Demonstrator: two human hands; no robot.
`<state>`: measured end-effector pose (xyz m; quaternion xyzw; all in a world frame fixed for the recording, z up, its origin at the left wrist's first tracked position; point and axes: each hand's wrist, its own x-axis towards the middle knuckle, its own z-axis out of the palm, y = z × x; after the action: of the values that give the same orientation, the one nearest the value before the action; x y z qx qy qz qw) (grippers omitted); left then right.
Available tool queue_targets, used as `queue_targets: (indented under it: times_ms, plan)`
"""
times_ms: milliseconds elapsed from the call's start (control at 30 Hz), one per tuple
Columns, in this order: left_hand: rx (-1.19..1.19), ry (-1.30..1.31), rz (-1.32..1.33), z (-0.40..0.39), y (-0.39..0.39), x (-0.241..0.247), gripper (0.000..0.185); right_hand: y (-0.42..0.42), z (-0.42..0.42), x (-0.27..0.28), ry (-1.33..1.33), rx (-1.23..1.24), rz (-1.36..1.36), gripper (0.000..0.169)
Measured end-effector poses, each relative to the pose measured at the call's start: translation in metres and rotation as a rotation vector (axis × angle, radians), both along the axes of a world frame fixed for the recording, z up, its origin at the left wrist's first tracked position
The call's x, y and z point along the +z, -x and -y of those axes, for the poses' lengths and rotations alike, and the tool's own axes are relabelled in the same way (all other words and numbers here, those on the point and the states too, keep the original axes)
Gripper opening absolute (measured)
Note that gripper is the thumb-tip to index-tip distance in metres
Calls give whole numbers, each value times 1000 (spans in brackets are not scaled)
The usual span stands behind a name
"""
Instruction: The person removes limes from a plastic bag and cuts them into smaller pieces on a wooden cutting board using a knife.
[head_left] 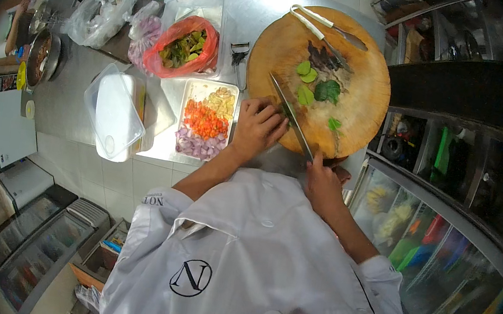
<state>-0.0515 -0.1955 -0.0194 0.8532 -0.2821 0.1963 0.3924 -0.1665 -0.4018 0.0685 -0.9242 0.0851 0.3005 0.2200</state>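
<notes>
My right hand [323, 178] is closed on the handle of a kitchen knife [291, 116], whose blade slants up and left over the near left part of a round wooden chopping board [369, 91]. Beside the blade, my left hand [260, 124] has its fingers bent at the board's edge; a bit of green shows at the fingertips, and what they hold is mostly hidden. Several green leaves [306, 95] lie on the board past the knife, with a darker leaf [327, 91] among them. A dark patch [324, 58] lies near the tips of metal tongs [314, 27].
Left of the board are a peeler [239, 65], a tray of chopped red, yellow and purple pieces [206, 122], a red plastic bag of leaves [150, 60] and a lidded white container [118, 115]. A metal bowl [54, 59] stands far left, near another person's arm. A glass-fronted fridge [432, 228] is at right.
</notes>
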Motion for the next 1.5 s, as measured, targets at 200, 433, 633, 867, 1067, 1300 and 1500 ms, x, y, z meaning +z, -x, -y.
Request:
queue_targets:
  times_ms: [200,433,633,867,1067,1300,1500]
  plan:
    - [7,-21,11,-3,-1,-9,18,-29,-11,-9,-21,69,205,48]
    - [-43,17,-16,-11,-4,-6,23,-39,2,19,-96,-11,134,42]
    - [-29,50,-27,-10,1,0,25,-22,-6,27,-97,-39,127,34]
    - [-19,59,-24,-10,2,-1,25,-15,-9,25,-112,-40,154,26]
    - [-18,50,-16,-11,-1,1,22,-14,-8,21,-65,-23,202,24]
    - [-29,44,-55,-12,-2,4,21,-13,-7,10,-36,16,179,29]
    - [-37,50,-16,-10,-3,1,18,-5,-11,-10,58,84,284,48]
